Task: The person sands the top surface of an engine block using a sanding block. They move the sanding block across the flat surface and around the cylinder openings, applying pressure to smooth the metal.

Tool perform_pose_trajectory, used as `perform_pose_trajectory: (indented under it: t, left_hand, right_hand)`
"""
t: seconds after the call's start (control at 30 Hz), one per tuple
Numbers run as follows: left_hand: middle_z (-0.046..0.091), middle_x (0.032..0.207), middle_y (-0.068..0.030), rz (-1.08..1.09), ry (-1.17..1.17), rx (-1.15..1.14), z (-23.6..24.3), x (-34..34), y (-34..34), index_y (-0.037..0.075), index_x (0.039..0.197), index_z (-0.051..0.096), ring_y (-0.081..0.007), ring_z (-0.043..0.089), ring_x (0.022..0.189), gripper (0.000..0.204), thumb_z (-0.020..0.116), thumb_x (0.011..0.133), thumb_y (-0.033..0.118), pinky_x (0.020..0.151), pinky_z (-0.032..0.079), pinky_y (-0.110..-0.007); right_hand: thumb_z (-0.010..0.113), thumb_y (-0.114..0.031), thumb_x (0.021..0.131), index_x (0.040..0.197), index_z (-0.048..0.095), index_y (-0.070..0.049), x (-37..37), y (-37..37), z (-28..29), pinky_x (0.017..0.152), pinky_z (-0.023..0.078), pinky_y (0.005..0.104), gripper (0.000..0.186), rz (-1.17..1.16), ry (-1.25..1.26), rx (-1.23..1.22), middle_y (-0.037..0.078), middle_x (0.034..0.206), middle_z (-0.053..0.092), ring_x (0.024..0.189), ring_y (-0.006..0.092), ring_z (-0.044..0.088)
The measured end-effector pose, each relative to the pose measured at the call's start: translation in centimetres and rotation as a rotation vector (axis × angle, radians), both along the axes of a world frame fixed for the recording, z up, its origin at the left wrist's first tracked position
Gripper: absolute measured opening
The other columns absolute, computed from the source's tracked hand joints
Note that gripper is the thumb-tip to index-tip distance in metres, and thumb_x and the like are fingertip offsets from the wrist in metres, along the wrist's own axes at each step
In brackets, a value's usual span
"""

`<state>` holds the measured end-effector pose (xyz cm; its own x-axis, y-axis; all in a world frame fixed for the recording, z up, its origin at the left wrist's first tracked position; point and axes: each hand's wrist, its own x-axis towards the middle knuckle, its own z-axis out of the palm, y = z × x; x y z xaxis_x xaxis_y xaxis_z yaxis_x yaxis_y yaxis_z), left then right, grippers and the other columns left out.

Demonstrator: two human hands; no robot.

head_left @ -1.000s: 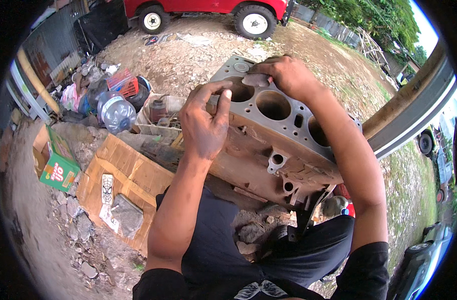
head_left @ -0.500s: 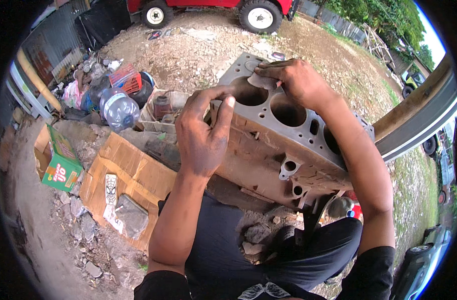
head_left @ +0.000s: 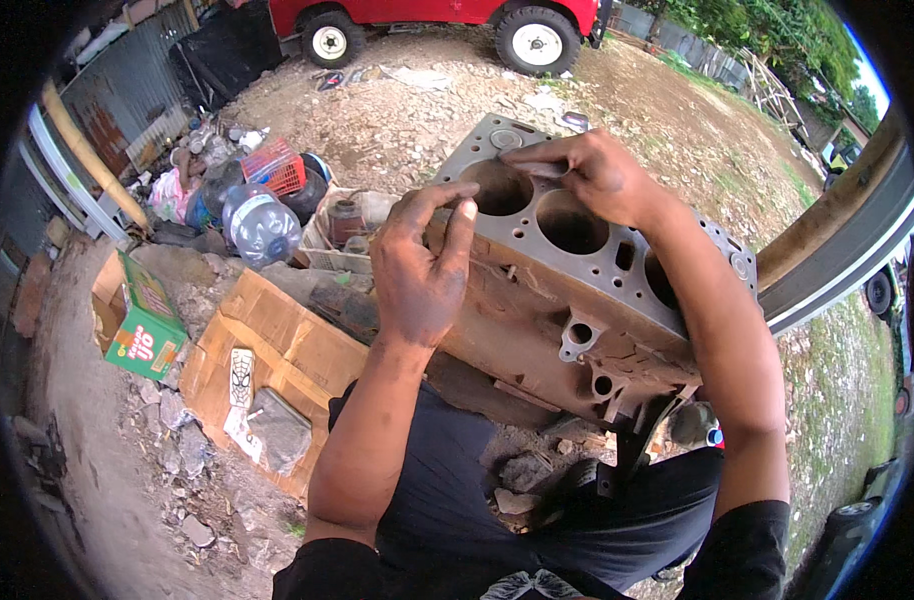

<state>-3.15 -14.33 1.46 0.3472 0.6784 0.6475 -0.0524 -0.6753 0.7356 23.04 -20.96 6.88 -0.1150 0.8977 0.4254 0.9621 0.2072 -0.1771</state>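
Note:
In front of me stands an engine block (head_left: pixel 667 280), its grey top deck pierced by round cylinder bores and its side brown with grime. My right hand (head_left: pixel 602 180) is on the deck near the far bore, index finger stretched out, other fingers bent. A thin grey piece, perhaps sandpaper (head_left: pixel 549 171), shows under those fingers, mostly hidden. My left hand (head_left: pixel 422 265) rests at the block's left edge beside the same bore. Its thumb and index finger are slightly apart, and nothing shows between them.
Flattened cardboard (head_left: pixel 292 325) lies on the ground at left, bearing a dark flat object (head_left: pixel 280 430). Nearby are a green box (head_left: pixel 147 325), a clear plastic jug (head_left: pixel 262 225) and a red basket (head_left: pixel 274 167). A post (head_left: pixel 837 230) rises at right; a red vehicle (head_left: pixel 427 10) stands behind.
The view has shifted slightly, moving the surroundings right and down. My right fingers have flattened over the grey piece, which stuck out visibly before. My left hand stays at the block's edge.

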Motion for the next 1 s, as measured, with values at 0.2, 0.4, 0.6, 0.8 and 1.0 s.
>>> perform_pose_trajectory:
  t: [0.2,0.4,0.6,0.8,1.0]
  left_hand:
    - [0.081,0.118,-0.0117,-0.026,0.034,-0.055,-0.1,0.1,-0.1,0.002,0.122,0.079,-0.0216,0.073,0.114,0.026,0.072,0.107,0.022,0.105,0.053,-0.037]
    - [0.080,0.119,-0.0118,-0.044,0.031,-0.044,0.0,0.3,-0.1,0.001,0.120,0.079,-0.0213,0.072,0.114,0.026,0.071,0.107,0.022,0.106,0.052,-0.037]
    - [0.081,0.114,-0.0155,-0.058,0.011,-0.047,0.0,0.9,-0.4,0.002,0.115,0.079,-0.0293,0.077,0.110,0.021,0.072,0.104,0.018,0.099,0.057,-0.040]
    - [0.081,0.117,-0.0135,-0.069,0.039,-0.055,0.2,0.8,-0.7,0.000,0.119,0.079,-0.0222,0.073,0.113,0.027,0.072,0.106,0.023,0.104,0.053,-0.037]
    - [0.081,0.117,-0.0123,-0.094,0.038,-0.064,0.3,1.3,-0.9,0.001,0.118,0.080,-0.0215,0.073,0.113,0.025,0.071,0.107,0.022,0.104,0.052,-0.036]
  right_hand:
    - [0.070,-0.024,0.110,0.130,0.075,-0.002,5.0,0.2,-1.0,0.097,0.056,0.0322,0.030,-0.215,0.924,0.178,0.004,0.117,0.079,0.104,0.0105,0.069]
    - [0.072,-0.021,0.106,0.129,0.076,-0.004,3.4,0.5,-0.4,0.098,0.058,0.0337,0.029,-0.285,1.155,0.049,0.005,0.118,0.080,0.105,0.0147,0.074]
    - [0.076,-0.022,0.100,0.113,0.079,-0.001,1.2,2.8,-0.2,0.086,0.062,0.0422,0.025,-0.529,0.235,0.210,0.020,0.102,0.082,0.091,0.0301,0.080]
    - [0.080,-0.026,0.094,0.097,0.080,-0.005,-1.5,2.7,-0.2,0.082,0.062,0.0529,0.021,-0.358,0.187,0.205,0.028,0.092,0.076,0.090,0.0487,0.075]
    - [0.086,-0.035,0.090,0.105,0.084,-0.012,-0.4,3.4,0.3,0.087,0.062,0.0516,0.028,-0.458,0.166,0.132,0.025,0.097,0.078,0.096,0.0445,0.077]
